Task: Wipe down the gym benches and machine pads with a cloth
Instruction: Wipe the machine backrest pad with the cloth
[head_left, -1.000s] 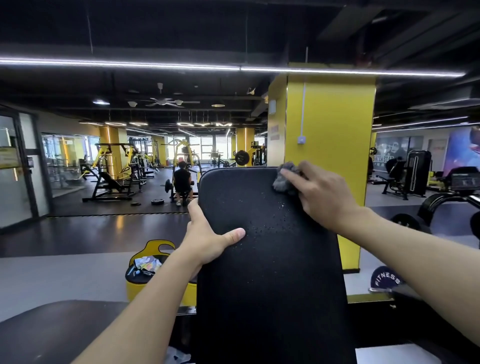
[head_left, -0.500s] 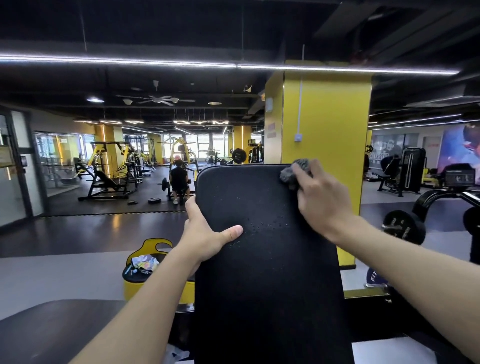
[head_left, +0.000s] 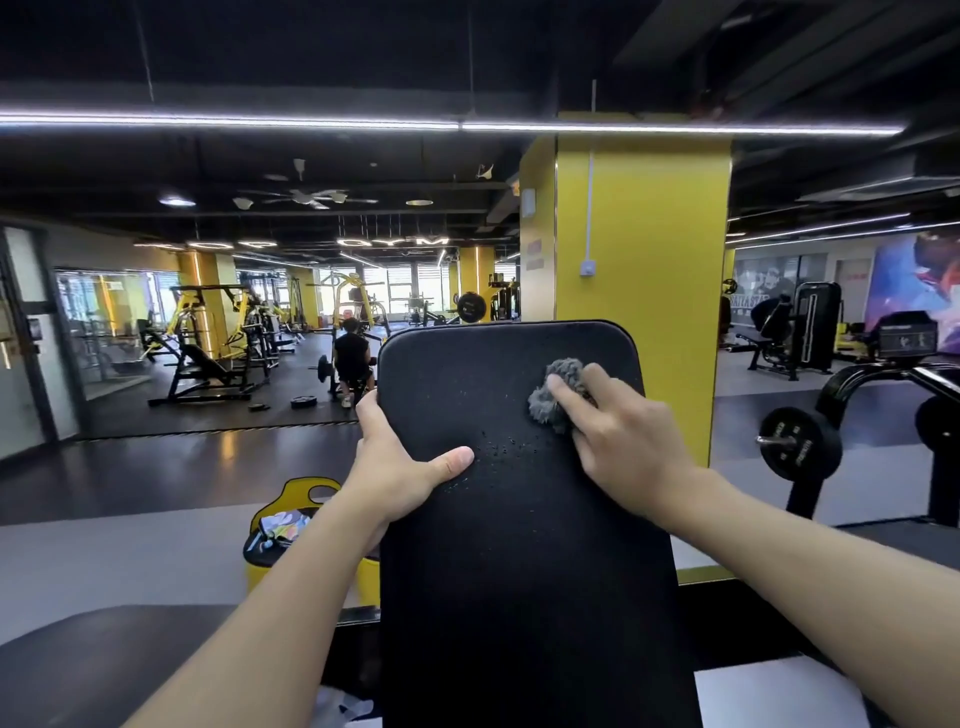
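The cloth (head_left: 558, 395), a grey, fuzzy, crumpled wad, is lying near the upper right corner of the upright black pad (head_left: 519, 561). Being soft and light, it is probably best handled bunched. The right hand (head_left: 634, 441) is clutching it and pressing it flat. The left hand (head_left: 400, 467) is clamping the pad's left edge, thumb beside the droplets (head_left: 498, 448).

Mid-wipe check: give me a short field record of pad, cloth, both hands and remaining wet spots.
pad: black back pad
cloth: grey cloth, bunched, on the pad's upper right
right hand: holds the cloth against the pad
left hand: grips the pad's left edge, thumb on its face
unwiped: droplets mid-pad, between the hands
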